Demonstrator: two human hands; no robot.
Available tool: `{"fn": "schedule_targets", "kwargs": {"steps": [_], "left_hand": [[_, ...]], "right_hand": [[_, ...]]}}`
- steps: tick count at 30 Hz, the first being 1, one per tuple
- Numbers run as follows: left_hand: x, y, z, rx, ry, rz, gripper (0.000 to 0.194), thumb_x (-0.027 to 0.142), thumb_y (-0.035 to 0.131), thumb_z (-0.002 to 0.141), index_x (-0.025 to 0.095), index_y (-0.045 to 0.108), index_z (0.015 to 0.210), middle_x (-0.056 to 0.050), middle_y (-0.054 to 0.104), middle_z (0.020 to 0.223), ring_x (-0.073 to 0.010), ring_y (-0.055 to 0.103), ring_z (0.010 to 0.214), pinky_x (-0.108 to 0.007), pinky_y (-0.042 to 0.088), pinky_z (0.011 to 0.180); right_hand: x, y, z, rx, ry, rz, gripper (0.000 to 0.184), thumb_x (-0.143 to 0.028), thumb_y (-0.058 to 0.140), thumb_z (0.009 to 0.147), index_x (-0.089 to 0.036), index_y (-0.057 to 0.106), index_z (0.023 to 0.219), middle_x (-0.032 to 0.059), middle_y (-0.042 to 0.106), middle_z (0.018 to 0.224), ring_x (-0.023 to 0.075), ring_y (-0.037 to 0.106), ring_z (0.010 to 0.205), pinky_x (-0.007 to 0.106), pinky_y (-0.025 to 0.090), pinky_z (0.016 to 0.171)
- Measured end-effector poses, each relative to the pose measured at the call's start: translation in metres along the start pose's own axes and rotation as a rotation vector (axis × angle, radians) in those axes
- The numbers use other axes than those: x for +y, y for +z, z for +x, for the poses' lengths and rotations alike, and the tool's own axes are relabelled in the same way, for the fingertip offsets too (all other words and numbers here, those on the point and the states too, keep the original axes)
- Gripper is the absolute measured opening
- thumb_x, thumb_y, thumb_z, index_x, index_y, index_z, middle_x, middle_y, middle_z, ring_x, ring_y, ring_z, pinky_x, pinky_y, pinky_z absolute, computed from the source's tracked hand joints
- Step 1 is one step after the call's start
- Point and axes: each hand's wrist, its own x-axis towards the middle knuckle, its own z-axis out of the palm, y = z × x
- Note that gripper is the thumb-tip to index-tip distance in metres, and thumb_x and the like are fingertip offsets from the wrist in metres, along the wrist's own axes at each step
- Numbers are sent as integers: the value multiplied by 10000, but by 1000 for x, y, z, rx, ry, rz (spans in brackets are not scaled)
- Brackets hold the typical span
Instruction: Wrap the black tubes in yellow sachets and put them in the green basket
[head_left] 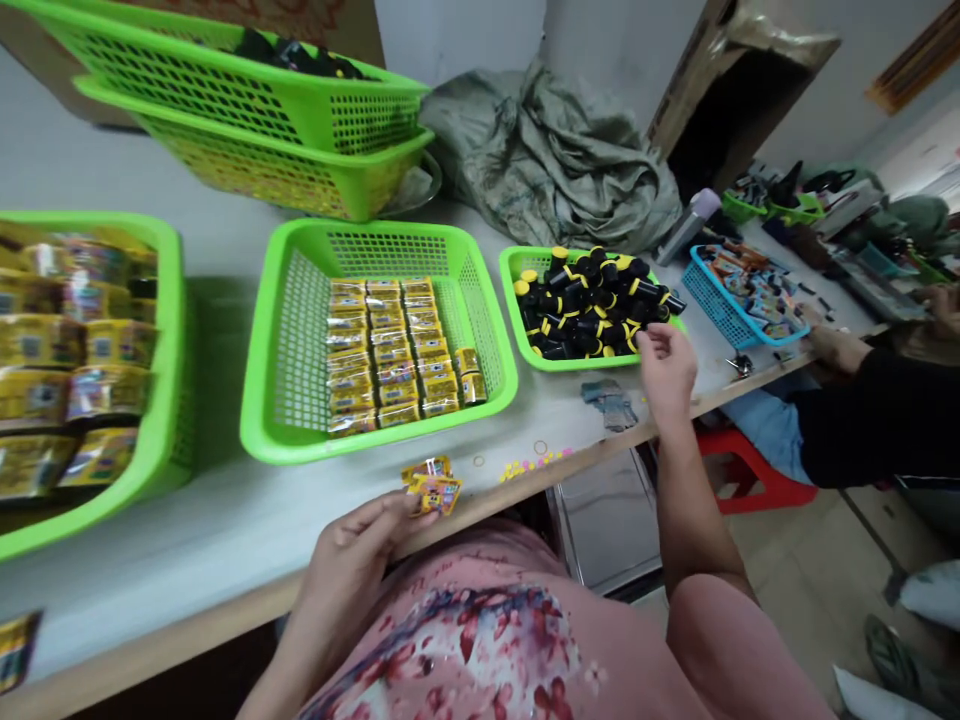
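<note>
My left hand [367, 535] is closed, pinching a small yellow printed packet [436, 494] over the front edge of the table. Another yellow piece lies just behind it, partly overlapped. My right hand [667, 368] is at the front right corner of a small green basket [577, 362] heaped with small black pieces with yellow ends [577, 305]. Its fingers are curled together, and whatever they hold is hidden. Between my hands lie tiny yellow and pink bits [532, 465] and a rubber band [541, 447]. Grey-blue flat pieces [609, 402] lie left of my right wrist.
A green basket [259, 420] holds rows of wrapped yellow packs [390, 370]. Another full basket [176, 380] stands left, with stacked baskets [360, 150] behind. A grey-green sack [555, 160] lies at the back. Rightward, a co-worker's hand [836, 345] is beside a blue basket [720, 300].
</note>
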Motion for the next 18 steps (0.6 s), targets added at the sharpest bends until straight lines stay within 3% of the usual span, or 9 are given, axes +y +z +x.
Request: {"fn": "schedule_targets", "kwargs": {"steps": [2, 5, 10, 13, 15, 16, 18], "left_hand": [[-4, -3, 2, -18, 26, 19, 365, 388, 966, 369, 197, 782, 619, -21, 769, 672, -186, 718, 623, -242, 609, 663], [-8, -8, 5, -78, 86, 78, 341, 401, 956, 435, 198, 791, 654, -29, 783, 729, -189, 719, 696, -237, 589, 689], [-10, -10, 7, -129, 86, 137, 288, 371, 951, 483, 214, 798, 670, -44, 807, 807, -220, 733, 806, -298, 564, 848], [-12, -9, 3, -191, 124, 140, 253, 353, 937, 533, 218, 810, 705, -57, 814, 863, -257, 740, 902, -355, 528, 958], [-12, -9, 2, -253, 151, 117, 220, 342, 916, 586, 216, 816, 736, -61, 814, 894, -263, 740, 926, -376, 517, 980], [-13, -10, 2, -267, 161, 114, 210, 334, 910, 597, 214, 818, 742, -61, 814, 899, -258, 740, 916, -374, 517, 972], [-13, -10, 2, -273, 166, 120, 201, 313, 909, 590, 210, 819, 737, -56, 813, 883, -238, 739, 873, -352, 525, 933]], "right_hand": [[20, -8, 18, 15, 66, -182, 302, -413, 598, 889, -123, 667, 935, 115, 689, 891, 215, 630, 802, 406, 526, 845], [34, -9, 21, -39, 118, -390, 327, -461, 608, 871, -141, 672, 851, 127, 690, 844, 274, 630, 872, 481, 486, 916], [37, 7, 15, -62, 126, -427, 284, -394, 645, 826, -140, 668, 950, 158, 692, 991, 311, 611, 1027, 505, 458, 983], [33, 13, 8, 4, 43, -320, 303, -356, 639, 816, -139, 632, 1027, 153, 673, 1039, 308, 623, 1041, 526, 463, 1005], [22, 14, -8, 5, -68, -123, 378, -386, 659, 816, -154, 603, 1108, 142, 657, 1095, 291, 644, 1038, 513, 500, 990], [13, 14, -19, -57, -117, 4, 421, -405, 665, 827, -167, 583, 1164, 134, 649, 1128, 277, 656, 1034, 493, 526, 970], [-10, 12, -45, -332, -186, 257, 474, -420, 666, 860, -201, 549, 1264, 117, 645, 1168, 244, 680, 1011, 436, 575, 904]]}}
